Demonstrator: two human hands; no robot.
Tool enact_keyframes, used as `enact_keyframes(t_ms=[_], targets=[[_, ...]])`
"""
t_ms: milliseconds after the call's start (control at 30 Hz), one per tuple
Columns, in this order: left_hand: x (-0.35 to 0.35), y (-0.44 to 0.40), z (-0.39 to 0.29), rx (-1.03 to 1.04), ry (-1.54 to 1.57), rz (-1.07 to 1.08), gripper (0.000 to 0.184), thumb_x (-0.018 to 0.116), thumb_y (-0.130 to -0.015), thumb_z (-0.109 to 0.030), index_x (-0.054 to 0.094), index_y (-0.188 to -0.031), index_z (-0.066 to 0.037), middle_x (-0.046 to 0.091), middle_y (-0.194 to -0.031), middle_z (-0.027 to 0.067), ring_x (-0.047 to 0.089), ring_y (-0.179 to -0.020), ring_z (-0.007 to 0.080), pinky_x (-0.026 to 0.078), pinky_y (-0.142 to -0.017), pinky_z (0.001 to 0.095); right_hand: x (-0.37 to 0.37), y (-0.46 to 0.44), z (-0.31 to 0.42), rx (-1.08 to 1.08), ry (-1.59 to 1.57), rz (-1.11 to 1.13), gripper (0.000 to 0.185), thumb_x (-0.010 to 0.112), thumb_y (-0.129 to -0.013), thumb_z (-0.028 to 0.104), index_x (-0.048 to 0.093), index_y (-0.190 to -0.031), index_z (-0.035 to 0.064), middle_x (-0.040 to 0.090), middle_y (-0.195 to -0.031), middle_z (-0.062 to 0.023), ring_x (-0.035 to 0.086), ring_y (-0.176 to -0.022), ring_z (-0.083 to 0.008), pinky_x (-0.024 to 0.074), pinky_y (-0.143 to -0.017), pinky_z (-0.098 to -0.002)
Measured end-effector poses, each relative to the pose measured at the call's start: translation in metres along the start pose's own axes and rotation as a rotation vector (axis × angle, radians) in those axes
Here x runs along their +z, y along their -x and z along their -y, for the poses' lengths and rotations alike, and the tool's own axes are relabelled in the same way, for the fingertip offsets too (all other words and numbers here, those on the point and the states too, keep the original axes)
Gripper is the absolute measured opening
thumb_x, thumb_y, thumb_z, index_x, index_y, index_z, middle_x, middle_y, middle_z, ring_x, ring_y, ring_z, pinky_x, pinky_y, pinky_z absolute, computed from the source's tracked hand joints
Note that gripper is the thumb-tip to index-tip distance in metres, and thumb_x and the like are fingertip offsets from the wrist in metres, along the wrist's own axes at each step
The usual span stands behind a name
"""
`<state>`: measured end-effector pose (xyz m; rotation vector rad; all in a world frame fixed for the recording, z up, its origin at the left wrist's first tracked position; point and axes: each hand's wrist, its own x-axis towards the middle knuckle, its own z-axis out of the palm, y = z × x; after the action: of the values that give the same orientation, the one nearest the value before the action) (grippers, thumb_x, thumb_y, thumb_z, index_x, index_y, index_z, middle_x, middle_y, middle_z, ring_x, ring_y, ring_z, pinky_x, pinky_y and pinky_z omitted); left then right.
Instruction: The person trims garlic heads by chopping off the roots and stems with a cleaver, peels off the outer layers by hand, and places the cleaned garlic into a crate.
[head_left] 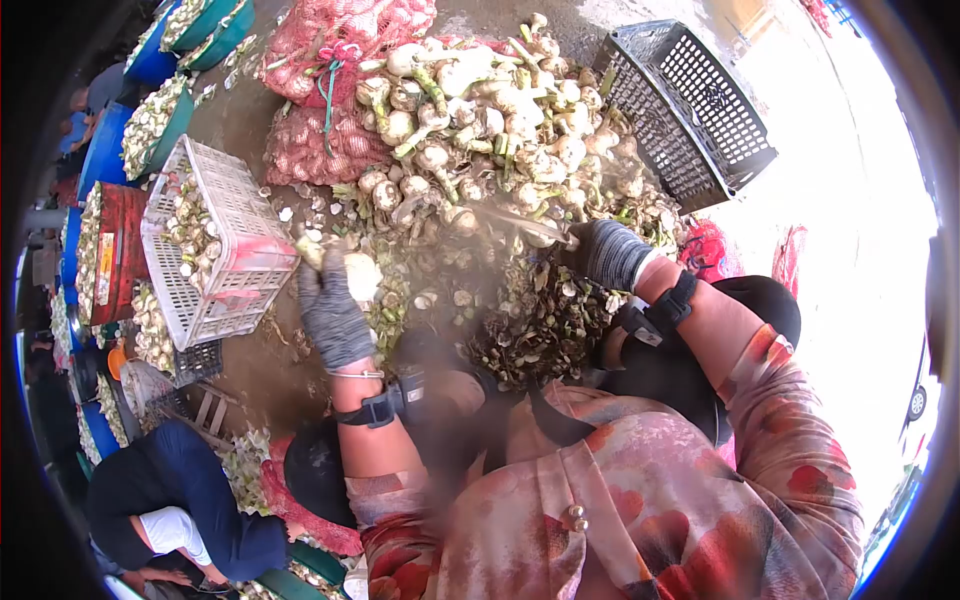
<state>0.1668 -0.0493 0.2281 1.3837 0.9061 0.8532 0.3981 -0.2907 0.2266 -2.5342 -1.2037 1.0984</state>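
Note:
My left hand point(335, 310), in a grey knit glove, is closed around a garlic bulb point(363, 277) beside the white crate. A short pale stem end point(311, 248) shows at its fingertips. My right hand point(607, 256), gloved the same way, is closed on a knife point(525, 222) with a thin blade pointing left; its handle is hidden in the fist. Before both hands rises a heap of garlic bulbs point(500, 110) with cut and uncut stems. Between my knees lies a pile of dark trimmings, leaves and stem pieces point(540, 320).
To the left stands a white plastic crate point(240, 210) holding garlic. A black crate point(690, 110) is at the back right. Red mesh sacks of garlic point(325, 145) sit behind the heap. Tubs of garlic line the far left, and another person point(190, 500) bends over at lower left.

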Motion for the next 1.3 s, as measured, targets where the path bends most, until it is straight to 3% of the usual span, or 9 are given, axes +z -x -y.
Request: enact_keyframes(t_ms=[100, 200, 333, 433, 600, 733, 900, 1000, 1300], targets=[[-0.051, -0.079, -0.052, 0.033, 0.787, -0.399, 0.056, 0.051, -0.094, -0.039, 0.045, -0.128, 0.004, 0.05, -0.13, 0.0192, 0.049, -0.121, 0.0336, 0.043, -0.104, 0.045, 0.008, -0.007, -0.013, -0.068, -0.309, -0.235, 0.048, 0.058, -0.087, 0.043, 0.061, -0.095, -0.0038, 0.064, -0.075, -0.0247, 0.065, -0.075, -0.0396, 0.0514, -0.069, -0.0422], [-0.089, -0.13, -0.057, -0.083, 0.88, -0.267, 0.073, 0.044, -0.093, -0.051, 0.026, -0.14, 0.002, 0.033, -0.144, 0.0244, 0.031, -0.135, 0.0426, 0.034, -0.11, 0.0528, -0.007, -0.001, -0.003, -0.07, -0.484, -0.321, 0.045, 0.059, -0.087, 0.042, 0.06, -0.088, -0.0025, 0.061, -0.07, -0.0243, 0.062, -0.068, -0.038, 0.0487, -0.064, -0.0427], [0.034, -0.135, -0.004, -0.205, 0.216, -0.023, 0.052, 0.06, -0.092, -0.025, 0.039, -0.133, -0.001, 0.051, -0.127, 0.0187, 0.055, -0.111, 0.0376, 0.047, -0.095, 0.0489, -0.007, -0.003, -0.007, -0.032, -0.681, -0.303, 0.03, 0.064, -0.088, 0.031, 0.059, -0.086, 0.0016, 0.059, -0.063, -0.0094, 0.056, -0.059, -0.0165, 0.0481, -0.058, -0.0336], [0.102, -0.168, 0.101, 0.067, -0.318, 0.207, 0.052, 0.068, -0.085, -0.017, 0.045, -0.128, 0.003, 0.058, -0.118, 0.0177, 0.058, -0.104, 0.025, 0.045, -0.093, 0.0318, -0.012, -0.001, -0.005, -0.046, -0.707, -0.311, 0.029, 0.064, -0.089, 0.03, 0.058, -0.085, 0.0013, 0.059, -0.065, -0.0099, 0.057, -0.061, -0.0171, 0.0487, -0.06, -0.0341], [0.156, -0.161, 0.104, 0.126, -1.176, 0.315, 0.042, 0.057, -0.087, -0.03, 0.054, -0.12, -0.004, 0.057, -0.119, 0.0275, 0.054, -0.11, 0.0432, 0.044, -0.093, 0.0454, -0.015, -0.005, -0.009, -0.059, -0.6, -0.371, 0.039, 0.063, -0.087, 0.039, 0.06, -0.09, 0.0006, 0.063, -0.073, -0.0203, 0.063, -0.07, -0.0352, 0.0494, -0.066, -0.0408], [0.122, -0.148, 0.121, 0.034, -0.69, 0.328, 0.029, 0.052, -0.093, -0.025, 0.059, -0.109, -0.002, 0.063, -0.102, 0.0191, 0.059, -0.094, 0.0336, 0.046, -0.084, 0.0425, -0.013, -0.01, -0.009, -0.085, -0.881, -0.41, 0.035, 0.064, -0.088, 0.036, 0.059, -0.091, 0.0015, 0.058, -0.069, -0.0094, 0.049, -0.06, -0.0179, 0.0464, -0.061, -0.0339], [0.105, -0.008, 0.036, -0.015, -0.273, 0.374, 0.032, 0.05, -0.098, -0.029, 0.054, -0.12, -0.005, 0.053, -0.116, 0.0044, 0.051, -0.1, 0.0136, 0.045, -0.085, 0.0289, -0.022, -0.016, 0.001, -0.009, -0.837, -0.265, 0.054, 0.049, -0.091, 0.056, 0.063, -0.099, 0.0038, 0.063, -0.07, -0.011, 0.061, -0.066, -0.0249, 0.0484, -0.064, -0.037], [0.108, 0.037, 0.021, 0.073, -0.209, 0.529, 0.041, 0.055, -0.095, -0.034, 0.051, -0.124, -0.004, 0.053, -0.121, 0.0054, 0.049, -0.111, 0.0158, 0.04, -0.097, 0.0303, -0.015, -0.012, 0.022, -0.024, -1.233, -0.152, 0.05, 0.054, -0.089, 0.058, 0.064, -0.095, 0.0089, 0.052, -0.058, -0.0003, 0.049, -0.048, -0.0092, 0.0391, -0.046, -0.0268], [0.094, 0.07, -0.012, -0.225, 0.12, 0.75, 0.059, 0.07, -0.085, -0.025, 0.041, -0.132, -0.006, 0.051, -0.123, 0.0063, 0.049, -0.112, 0.0156, 0.042, -0.098, 0.03, 0.012, 0.01, 0.047, -0.433, -0.829, -0.453, 0.04, 0.062, -0.088, 0.045, 0.063, -0.098, 0.0056, 0.064, -0.073, -0.0113, 0.061, -0.068, -0.0206, 0.0494, -0.066, -0.0364]])
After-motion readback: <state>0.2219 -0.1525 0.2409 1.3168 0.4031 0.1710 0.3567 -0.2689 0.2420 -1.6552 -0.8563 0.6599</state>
